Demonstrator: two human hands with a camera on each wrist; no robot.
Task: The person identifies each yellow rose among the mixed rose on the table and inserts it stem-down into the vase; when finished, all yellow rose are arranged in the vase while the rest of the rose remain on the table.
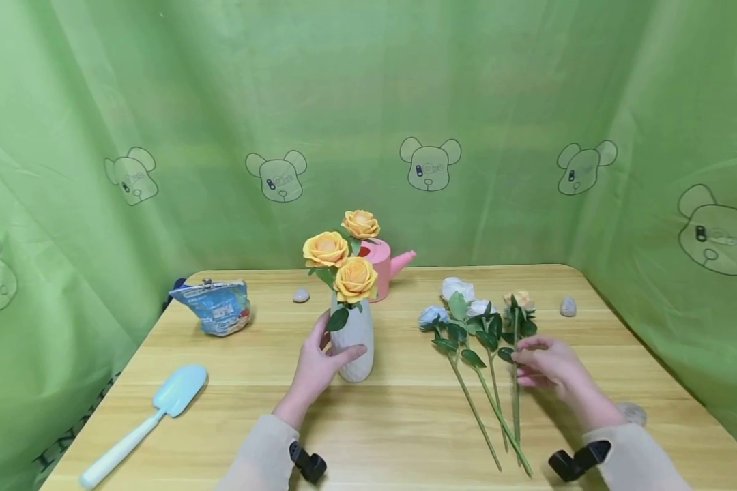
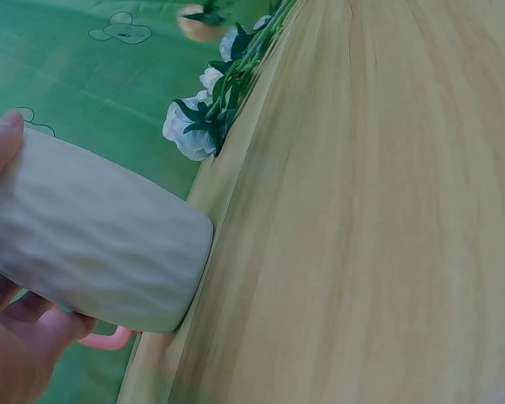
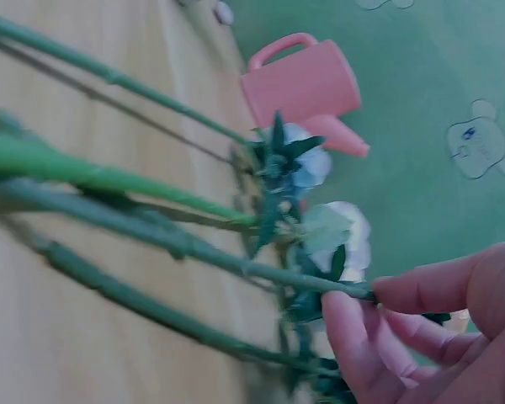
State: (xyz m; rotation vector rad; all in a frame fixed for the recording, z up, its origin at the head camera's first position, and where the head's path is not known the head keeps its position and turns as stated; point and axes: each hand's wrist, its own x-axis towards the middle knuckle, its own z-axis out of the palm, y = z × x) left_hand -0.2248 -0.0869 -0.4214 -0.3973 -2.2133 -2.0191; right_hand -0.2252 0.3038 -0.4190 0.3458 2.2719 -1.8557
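Green cloth printed with bear heads is being hung behind and beside a pale wooden table [image 1: 405, 423]. Near the table's middle a white ribbed vase [image 1: 355, 344] is being gripped by the left hand [image 1: 319, 361], thumb across its front and fingers curled round its far side; three orange roses [image 1: 340, 256] are being held upright in it. To the right of the vase, well apart from it, a loose bunch of white and pale blue flowers [image 1: 467, 310] is lying flat on the wood, the stems pointing toward the person. One green stem [image 3: 261, 269] of this bunch is being pinched between thumb and fingertips of the right hand [image 1: 549, 365] — just below the leaves, as shown by the right wrist view. Behind the vase a pink watering can [image 1: 383, 262] is standing. Farther left, a blue printed packet [image 1: 215, 307] and a light blue spatula [image 1: 144, 423] are lying on the table; small pebbles [image 1: 301, 295] are being left near the back edge.
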